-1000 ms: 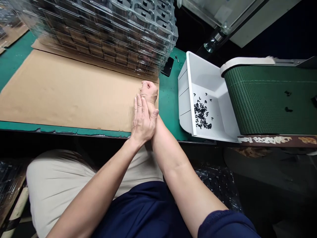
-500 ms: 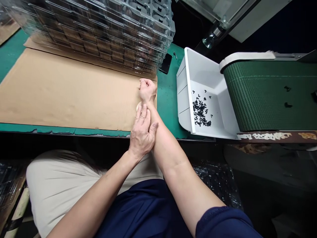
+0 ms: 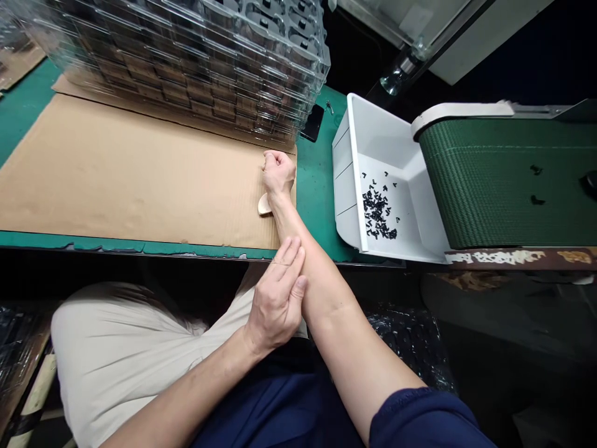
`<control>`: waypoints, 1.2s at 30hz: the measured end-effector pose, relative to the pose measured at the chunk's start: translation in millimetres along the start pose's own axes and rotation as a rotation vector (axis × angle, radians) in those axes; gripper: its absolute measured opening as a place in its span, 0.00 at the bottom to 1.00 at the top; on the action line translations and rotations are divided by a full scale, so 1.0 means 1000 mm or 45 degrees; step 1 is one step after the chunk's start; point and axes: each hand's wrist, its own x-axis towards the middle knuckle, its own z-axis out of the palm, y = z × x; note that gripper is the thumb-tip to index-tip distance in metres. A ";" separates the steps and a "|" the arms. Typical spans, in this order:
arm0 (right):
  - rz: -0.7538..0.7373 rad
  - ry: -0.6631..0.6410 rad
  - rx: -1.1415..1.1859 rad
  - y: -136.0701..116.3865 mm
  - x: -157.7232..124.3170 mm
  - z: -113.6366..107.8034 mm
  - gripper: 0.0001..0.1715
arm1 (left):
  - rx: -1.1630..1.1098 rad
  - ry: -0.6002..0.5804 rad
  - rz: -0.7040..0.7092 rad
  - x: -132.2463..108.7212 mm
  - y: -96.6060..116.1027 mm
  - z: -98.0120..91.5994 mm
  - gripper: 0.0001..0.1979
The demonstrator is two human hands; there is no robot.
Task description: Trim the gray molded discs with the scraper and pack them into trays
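My right hand (image 3: 278, 172) rests in a loose fist on the right end of a brown cardboard sheet (image 3: 140, 180). Nothing shows in its curled fingers. Partly under that wrist lies a pale, rounded flat piece (image 3: 264, 205); its kind I cannot make out. My left hand (image 3: 278, 292) lies along my right forearm, fingers stretched out together and touching the skin. It holds nothing. Past the fist stands a tall stack of clear plastic trays (image 3: 196, 68) with moulded pockets.
To the right, a white bin (image 3: 396, 140) holds many small black parts (image 3: 377, 211). A green conveyor belt (image 3: 494, 180) ends over the bin, with a few black pieces on it. A dark phone-like slab (image 3: 312, 122) lies on the green table (image 3: 317, 186).
My left hand has slid from near my right wrist down the forearm toward me, uncovering more of the pale piece. My right fist stays in place. The parts on the belt have shifted slightly left.
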 end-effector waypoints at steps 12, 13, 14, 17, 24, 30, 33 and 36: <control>0.058 0.011 -0.014 -0.007 -0.003 -0.001 0.13 | -0.336 -0.248 0.345 -0.007 0.053 -0.008 0.20; 0.064 0.003 -0.029 -0.007 -0.003 -0.002 0.14 | -0.341 -0.164 0.296 -0.005 0.051 -0.010 0.20; 0.066 -0.008 -0.044 -0.007 -0.003 -0.002 0.14 | -0.312 -0.062 0.236 -0.002 0.047 -0.011 0.19; 0.044 -0.034 -0.063 -0.007 -0.002 -0.003 0.14 | -0.051 0.186 0.057 0.007 0.030 -0.014 0.21; 0.044 -0.023 -0.063 -0.009 -0.004 -0.003 0.13 | 0.258 -0.095 0.099 0.010 -0.001 -0.006 0.34; 0.088 -0.027 -0.049 -0.012 -0.005 -0.004 0.13 | 0.307 -0.189 0.169 0.007 0.004 -0.006 0.36; 0.058 -0.024 -0.009 -0.012 -0.005 -0.006 0.13 | 0.306 -0.211 0.212 0.006 0.007 -0.008 0.35; 0.037 -0.028 -0.006 -0.010 -0.004 -0.006 0.12 | 0.282 -0.233 0.242 0.003 0.010 -0.010 0.35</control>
